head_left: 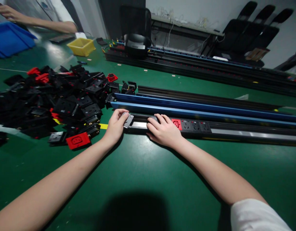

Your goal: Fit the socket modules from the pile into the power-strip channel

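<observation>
The work in hand appears to be fitting parts into the near end of a long black socket strip [234, 134], which lies along the green worktop [138, 170] directly in front of the person. The left hand [116, 125] has its grip closed on a small grey-edged end piece [128, 120], thumb and bent fingers pinching it at the strip's open end. The right hand [163, 130] lies palm down just beside it, fingers curled over the channel with the tips on a dark module [153, 119]. Whether that grip clasps the module or only presses on it cannot be told.

Seating the parts would, in my judgement, call for squaring the end piece to the channel and pressing evenly, with the right hand steadying the strip.

The strip is a straight, hard-edged extrusion with a pale metal floor showing in its unfilled stretch. One red socket [176, 124] and a row of black sockets [196, 125] sit in it to the right of the hands. Behind it run glossy blue rails [210, 112]. To the left, a loose heap of matt black plastic modules [66, 99] spreads over the worktop, with a blocky red module [78, 140] at its near edge. Farther back stand a yellow bin [81, 46] and a blue bin [10, 38], and another person's arm [42, 24] reaches in there
</observation>
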Demonstrator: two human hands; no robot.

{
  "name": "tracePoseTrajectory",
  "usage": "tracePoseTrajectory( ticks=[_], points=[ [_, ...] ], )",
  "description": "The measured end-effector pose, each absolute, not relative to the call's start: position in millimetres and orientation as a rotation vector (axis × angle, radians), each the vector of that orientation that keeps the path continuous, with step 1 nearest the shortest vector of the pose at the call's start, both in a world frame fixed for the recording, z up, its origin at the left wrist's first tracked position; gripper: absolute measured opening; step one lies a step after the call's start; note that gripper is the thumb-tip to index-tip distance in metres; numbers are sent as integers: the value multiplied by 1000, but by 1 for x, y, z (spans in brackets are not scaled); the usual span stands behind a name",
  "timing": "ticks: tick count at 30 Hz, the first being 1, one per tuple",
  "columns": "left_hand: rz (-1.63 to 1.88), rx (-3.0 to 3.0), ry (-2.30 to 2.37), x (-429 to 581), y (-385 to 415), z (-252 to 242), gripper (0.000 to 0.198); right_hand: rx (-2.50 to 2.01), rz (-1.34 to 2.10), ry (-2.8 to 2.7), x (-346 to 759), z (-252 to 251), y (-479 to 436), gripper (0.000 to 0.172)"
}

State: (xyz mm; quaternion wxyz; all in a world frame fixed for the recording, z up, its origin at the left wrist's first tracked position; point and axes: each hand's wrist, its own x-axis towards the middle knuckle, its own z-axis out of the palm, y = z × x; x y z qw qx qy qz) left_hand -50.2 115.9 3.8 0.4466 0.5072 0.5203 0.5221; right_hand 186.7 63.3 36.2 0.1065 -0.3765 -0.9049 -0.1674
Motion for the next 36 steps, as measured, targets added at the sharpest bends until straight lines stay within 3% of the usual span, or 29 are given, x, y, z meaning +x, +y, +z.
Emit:
tracePoseTrajectory(
  ticks=[36],
  points=[
    [1353, 1221, 1336, -49, 111, -1, 31, -1116, -507, -2677, 187, 38, 63, 30]
  ],
)
